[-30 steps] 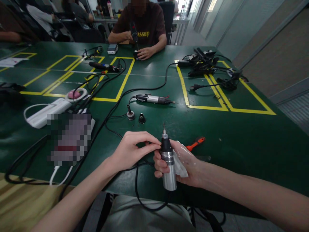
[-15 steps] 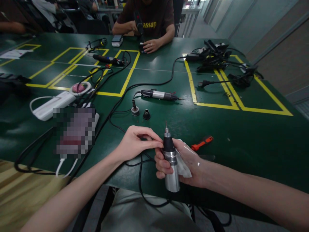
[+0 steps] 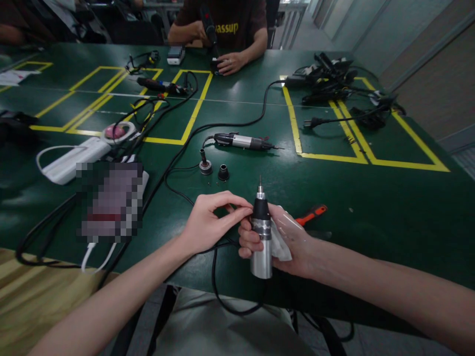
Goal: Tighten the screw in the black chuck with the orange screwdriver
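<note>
Right hand: your right hand [image 3: 285, 242] is wrapped around the silver electric screwdriver [image 3: 261, 237], fingers curled tight on its barrel, a white cloth [image 3: 279, 244] pressed between palm and tool.
Screwdriver: it stands upright just above the near edge of the tabletop [image 3: 371, 212], bit pointing up, its black cable [image 3: 215, 277] looping down over that edge.
Left hand: your left hand [image 3: 211, 222] pinches the black collar just below the bit, thumb and fingertips closed on it.
Beside your right hand: an orange-handled tool [image 3: 311, 214] lies flat on the tabletop.
Farther in: two small black parts [image 3: 212, 170] sit near the middle; a second screwdriver [image 3: 243, 142] lies on its side beyond them.
Far edge: another person's hand [image 3: 230, 63] rests there.
</note>
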Available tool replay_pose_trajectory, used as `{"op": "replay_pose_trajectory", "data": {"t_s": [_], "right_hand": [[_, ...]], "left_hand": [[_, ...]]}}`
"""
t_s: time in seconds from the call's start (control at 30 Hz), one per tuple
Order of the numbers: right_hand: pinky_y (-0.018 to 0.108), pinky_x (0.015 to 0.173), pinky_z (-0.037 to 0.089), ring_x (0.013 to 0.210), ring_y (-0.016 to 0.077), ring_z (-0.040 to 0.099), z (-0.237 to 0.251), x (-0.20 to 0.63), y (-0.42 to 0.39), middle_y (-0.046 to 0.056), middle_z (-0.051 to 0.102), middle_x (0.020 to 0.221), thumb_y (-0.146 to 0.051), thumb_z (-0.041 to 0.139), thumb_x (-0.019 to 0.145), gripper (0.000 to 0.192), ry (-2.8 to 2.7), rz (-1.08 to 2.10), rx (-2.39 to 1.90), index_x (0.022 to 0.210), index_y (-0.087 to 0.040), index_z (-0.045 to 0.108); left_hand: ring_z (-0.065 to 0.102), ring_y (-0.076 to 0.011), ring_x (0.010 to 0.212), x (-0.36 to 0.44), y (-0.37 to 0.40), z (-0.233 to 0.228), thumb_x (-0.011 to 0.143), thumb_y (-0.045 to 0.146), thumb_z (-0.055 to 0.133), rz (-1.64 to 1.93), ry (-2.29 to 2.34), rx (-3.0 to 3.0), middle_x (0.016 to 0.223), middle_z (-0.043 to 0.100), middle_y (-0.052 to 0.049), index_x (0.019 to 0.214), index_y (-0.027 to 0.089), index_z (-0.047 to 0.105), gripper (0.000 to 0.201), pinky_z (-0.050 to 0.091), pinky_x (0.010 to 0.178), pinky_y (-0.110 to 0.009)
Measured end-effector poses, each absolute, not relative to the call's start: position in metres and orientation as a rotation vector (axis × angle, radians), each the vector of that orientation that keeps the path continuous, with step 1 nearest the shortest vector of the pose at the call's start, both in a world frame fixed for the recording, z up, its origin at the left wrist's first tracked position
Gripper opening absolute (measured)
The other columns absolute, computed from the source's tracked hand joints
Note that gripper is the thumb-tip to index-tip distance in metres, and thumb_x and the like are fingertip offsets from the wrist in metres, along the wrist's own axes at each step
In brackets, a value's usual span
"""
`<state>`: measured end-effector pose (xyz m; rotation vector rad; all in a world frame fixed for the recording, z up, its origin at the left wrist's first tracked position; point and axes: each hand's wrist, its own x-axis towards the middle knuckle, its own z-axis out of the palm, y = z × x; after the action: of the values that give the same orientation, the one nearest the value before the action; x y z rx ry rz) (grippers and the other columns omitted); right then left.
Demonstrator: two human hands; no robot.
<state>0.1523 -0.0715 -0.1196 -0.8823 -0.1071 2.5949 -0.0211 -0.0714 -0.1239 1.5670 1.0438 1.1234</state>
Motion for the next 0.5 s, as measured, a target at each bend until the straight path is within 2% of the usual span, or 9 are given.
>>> {"op": "replay_pose_trajectory", "data": {"t_s": [0.2,0.5], "right_hand": [[0.027,0.055,0.048,0.039,0.0107,0.047,-0.1164,0.1504,-0.0699,0.004,0.056,0.047,-0.04,0.021,0.113,0.077,-0.11,2.547,-0.972,0.059,-0.012,0.066],[0.026,0.055,0.048,0.04,0.0104,0.048,-0.1153,0.1504,-0.0719,0.003,0.056,0.047,-0.041,0.023,0.112,0.076,-0.116,2.604,-0.966,0.06,-0.01,0.068]], "left_hand": [[0.073,-0.0067,0.071,-0.0212,-0.0721,-0.1232,0.086,0.018,0.077,1.181,1.002,1.656,0.082,0.081,-0.002,0.086,0.015,0.082,0.006,0.057,0.07,-0.013],[0.071,-0.0036,0.066,-0.0251,-0.0665,-0.1229,0.077,0.011,0.083,1.104,0.924,1.363,0.076,0.081,-0.001,0.078,0.016,0.084,0.005,0.055,0.067,-0.008]]}}
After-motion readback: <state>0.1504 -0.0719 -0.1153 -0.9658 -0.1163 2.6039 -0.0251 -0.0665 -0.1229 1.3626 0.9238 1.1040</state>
